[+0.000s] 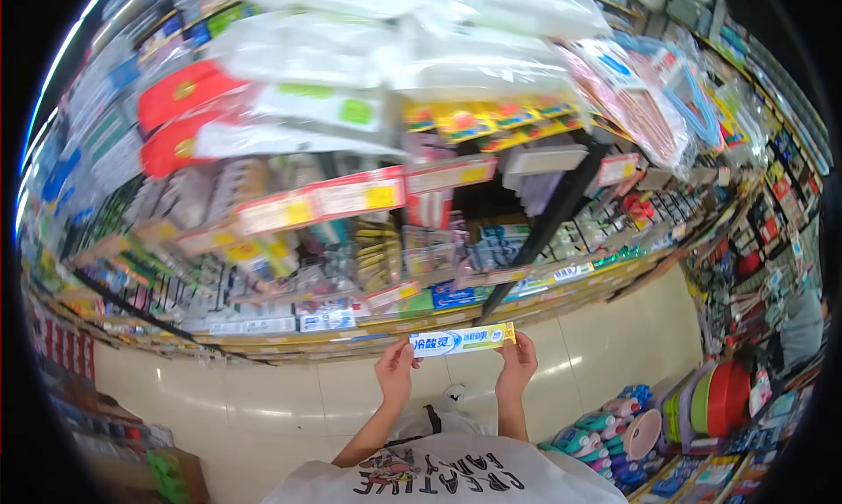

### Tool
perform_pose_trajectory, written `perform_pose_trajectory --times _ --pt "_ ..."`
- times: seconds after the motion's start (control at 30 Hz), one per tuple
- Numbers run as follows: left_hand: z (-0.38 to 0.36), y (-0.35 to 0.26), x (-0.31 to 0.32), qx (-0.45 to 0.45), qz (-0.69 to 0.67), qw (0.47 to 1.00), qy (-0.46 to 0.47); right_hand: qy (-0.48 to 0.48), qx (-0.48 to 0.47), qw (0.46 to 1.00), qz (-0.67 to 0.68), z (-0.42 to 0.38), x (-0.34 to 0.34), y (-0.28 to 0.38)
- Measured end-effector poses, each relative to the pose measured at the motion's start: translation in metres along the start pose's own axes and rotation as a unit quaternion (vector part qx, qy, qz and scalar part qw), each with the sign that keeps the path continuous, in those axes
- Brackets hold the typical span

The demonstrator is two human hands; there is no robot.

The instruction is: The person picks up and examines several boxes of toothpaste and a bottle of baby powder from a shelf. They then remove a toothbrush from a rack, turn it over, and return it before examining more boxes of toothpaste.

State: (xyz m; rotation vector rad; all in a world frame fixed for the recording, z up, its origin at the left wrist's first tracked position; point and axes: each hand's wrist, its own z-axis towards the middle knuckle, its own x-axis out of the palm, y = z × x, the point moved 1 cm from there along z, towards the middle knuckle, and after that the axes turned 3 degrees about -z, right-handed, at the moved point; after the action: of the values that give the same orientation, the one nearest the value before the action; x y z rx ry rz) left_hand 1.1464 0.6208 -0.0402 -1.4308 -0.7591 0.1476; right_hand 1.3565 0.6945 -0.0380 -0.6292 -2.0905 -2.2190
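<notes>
Near left: brown carton (pixel 192 475), green pack (pixel 167 473) against it. Far left: red-topped packs (pixel 189 92) above price labels (pixel 360 195). My left fingers (pixel 404 352): closed on left end of toothpaste box (pixel 465 339). Box: white and blue, yellow at right end; held lengthwise between hands, just off shelf (pixel 254 338), tilted slightly, right end higher. My right fingers (pixel 526 352): closed on right end. Near right: bottles (pixel 570 440), pink basin (pixel 643 434) beside them, then red basin (pixel 730 399) in upright stack.
</notes>
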Motion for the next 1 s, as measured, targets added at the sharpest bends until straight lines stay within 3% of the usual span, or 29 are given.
perform_pose_trajectory --times 0.13,0.3,0.5,0.7,0.8,1.0 --pt "-0.017 -0.034 -0.059 0.048 -0.061 0.997 -0.027 0.017 -0.006 1.0 0.018 -0.057 0.056 0.014" --pt "-0.041 -0.063 -0.162 0.104 -0.029 0.992 -0.058 0.103 0.009 0.994 -0.034 -0.134 0.1 -0.019" --pt "-0.093 -0.115 -0.276 0.155 -0.044 0.971 -0.175 0.208 0.047 0.977 -0.027 -0.239 0.184 -0.05" --pt "-0.136 -0.16 -0.364 0.192 -0.05 0.915 -0.353 0.343 0.124 0.93 -0.031 -0.326 0.268 -0.059" --pt "-0.154 -0.176 -0.404 0.211 -0.058 0.891 -0.398 0.444 0.133 0.885 -0.055 -0.358 0.308 -0.075" --pt "-0.162 -0.2 -0.485 0.209 -0.07 0.852 -0.475 0.498 0.183 0.848 0.003 -0.421 0.387 -0.112"
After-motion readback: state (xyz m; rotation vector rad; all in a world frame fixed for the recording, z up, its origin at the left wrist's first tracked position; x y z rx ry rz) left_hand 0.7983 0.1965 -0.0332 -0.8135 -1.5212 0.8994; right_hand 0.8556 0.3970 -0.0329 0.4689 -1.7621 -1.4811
